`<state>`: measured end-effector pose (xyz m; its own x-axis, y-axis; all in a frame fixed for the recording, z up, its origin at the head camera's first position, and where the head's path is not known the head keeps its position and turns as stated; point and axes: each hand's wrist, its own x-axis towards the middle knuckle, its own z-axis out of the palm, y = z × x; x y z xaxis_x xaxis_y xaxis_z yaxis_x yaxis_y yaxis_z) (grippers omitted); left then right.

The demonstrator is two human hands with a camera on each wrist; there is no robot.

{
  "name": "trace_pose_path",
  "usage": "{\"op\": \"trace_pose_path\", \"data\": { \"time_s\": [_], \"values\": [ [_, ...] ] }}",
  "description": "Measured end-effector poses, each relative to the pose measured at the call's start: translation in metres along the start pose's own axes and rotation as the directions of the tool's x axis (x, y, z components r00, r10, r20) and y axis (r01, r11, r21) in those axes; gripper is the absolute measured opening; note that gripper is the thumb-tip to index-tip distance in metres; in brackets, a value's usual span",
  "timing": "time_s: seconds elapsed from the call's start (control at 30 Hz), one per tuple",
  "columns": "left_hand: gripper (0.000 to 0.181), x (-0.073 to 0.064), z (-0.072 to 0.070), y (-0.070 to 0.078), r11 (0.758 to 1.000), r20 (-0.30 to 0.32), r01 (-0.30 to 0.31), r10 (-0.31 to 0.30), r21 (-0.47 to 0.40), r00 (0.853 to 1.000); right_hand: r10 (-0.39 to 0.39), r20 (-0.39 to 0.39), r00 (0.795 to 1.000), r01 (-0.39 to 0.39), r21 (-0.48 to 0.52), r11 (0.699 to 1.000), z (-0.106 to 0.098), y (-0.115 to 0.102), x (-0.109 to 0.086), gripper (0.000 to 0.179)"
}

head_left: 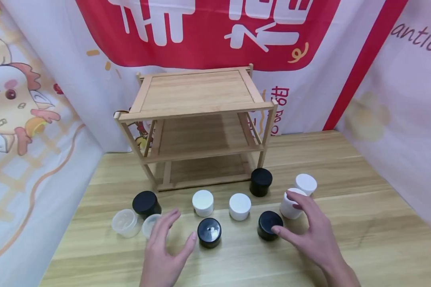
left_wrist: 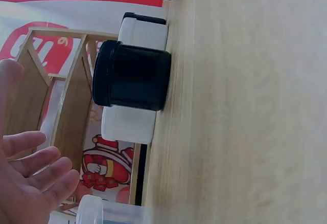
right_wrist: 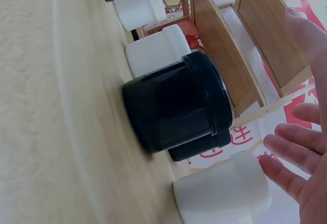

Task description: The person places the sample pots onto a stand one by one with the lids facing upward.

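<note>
In the head view my left hand (head_left: 165,249) hovers with spread fingers between a translucent lidded cup (head_left: 149,225) and a glossy black jar (head_left: 209,232). My right hand (head_left: 314,231) is over a second black jar (head_left: 268,225) and a white jar (head_left: 291,204), its thumb tip overlapping the black lid. From the right wrist view, this black jar (right_wrist: 176,104) stands upright with its lid on, and the fingertips (right_wrist: 270,163) are right by the white jar (right_wrist: 225,191). The left wrist view shows the left fingers (left_wrist: 43,170) relaxed, apart from the black jar (left_wrist: 133,75).
A three-tier wooden shelf (head_left: 201,93) stands at the back. In front of it are two white jars (head_left: 202,202) and a black jar (head_left: 261,182). Another black jar (head_left: 146,204) and translucent cup (head_left: 125,223) sit left; another white jar (head_left: 306,183) is at right. Printed cloth (head_left: 391,131) surrounds the table.
</note>
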<state>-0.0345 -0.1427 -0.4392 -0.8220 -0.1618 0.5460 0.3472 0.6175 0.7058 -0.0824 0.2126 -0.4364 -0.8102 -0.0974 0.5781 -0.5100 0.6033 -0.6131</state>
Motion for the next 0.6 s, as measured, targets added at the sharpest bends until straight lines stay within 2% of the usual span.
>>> {"op": "trace_pose_path", "data": {
  "time_s": [0.07, 0.13, 0.2, 0.23, 0.3, 0.33, 0.4, 0.43, 0.47, 0.53, 0.6],
  "values": [
    [0.067, 0.003, -0.002, 0.001, 0.999, -0.009, -0.034, 0.034, -0.008, 0.999, -0.016, -0.004, 1.000, 0.016, -0.012, 1.000, -0.001, 0.002, -0.002, 0.096],
    [0.067, 0.013, -0.011, 0.004, 0.998, -0.014, -0.064, 0.064, -0.009, 0.998, -0.025, -0.001, 1.000, 0.025, -0.020, 1.000, -0.001, 0.003, -0.003, 0.095],
    [0.065, 0.030, -0.026, 0.008, 0.997, -0.031, -0.074, 0.075, 0.018, 0.997, -0.037, -0.003, 0.999, 0.037, -0.024, 0.999, -0.001, 0.003, -0.003, 0.093],
    [0.065, 0.042, -0.035, 0.011, 0.998, -0.034, -0.052, 0.053, 0.025, 0.998, -0.044, -0.008, 0.999, 0.044, -0.022, 0.999, 0.000, 0.003, -0.004, 0.093],
    [0.065, 0.069, -0.053, 0.014, 0.996, -0.013, 0.082, -0.082, 0.025, 0.997, -0.053, -0.014, 0.998, 0.053, -0.012, 0.999, 0.000, 0.003, -0.004, 0.091],
    [0.068, 0.083, -0.061, 0.013, 0.987, -0.004, 0.160, -0.160, 0.029, 0.987, -0.060, -0.017, 0.998, 0.060, -0.009, 0.998, 0.000, 0.003, -0.004, 0.090],
    [0.072, 0.109, -0.075, 0.006, 0.952, 0.029, 0.304, -0.305, 0.027, 0.952, -0.093, -0.026, 0.995, 0.093, -0.002, 0.996, 0.001, 0.003, -0.004, 0.086],
    [0.074, 0.122, -0.080, 0.002, 0.929, 0.053, 0.369, -0.369, 0.022, 0.928, -0.111, -0.035, 0.993, 0.112, 0.002, 0.994, 0.001, 0.004, -0.005, 0.083],
    [0.075, 0.132, -0.084, -0.005, 0.915, 0.076, 0.403, -0.403, 0.019, 0.912, -0.128, -0.046, 0.991, 0.129, 0.005, 0.992, 0.002, 0.004, -0.005, 0.079],
    [0.075, 0.147, -0.090, -0.019, 0.906, 0.118, 0.422, -0.422, 0.025, 0.899, -0.165, -0.069, 0.984, 0.166, 0.009, 0.986, 0.003, 0.005, -0.007, 0.074],
    [0.073, 0.157, -0.096, -0.032, 0.911, 0.167, 0.410, -0.410, 0.032, 0.897, -0.192, -0.093, 0.977, 0.195, 0.015, 0.981, 0.004, 0.007, -0.008, 0.071]
  ]
}}
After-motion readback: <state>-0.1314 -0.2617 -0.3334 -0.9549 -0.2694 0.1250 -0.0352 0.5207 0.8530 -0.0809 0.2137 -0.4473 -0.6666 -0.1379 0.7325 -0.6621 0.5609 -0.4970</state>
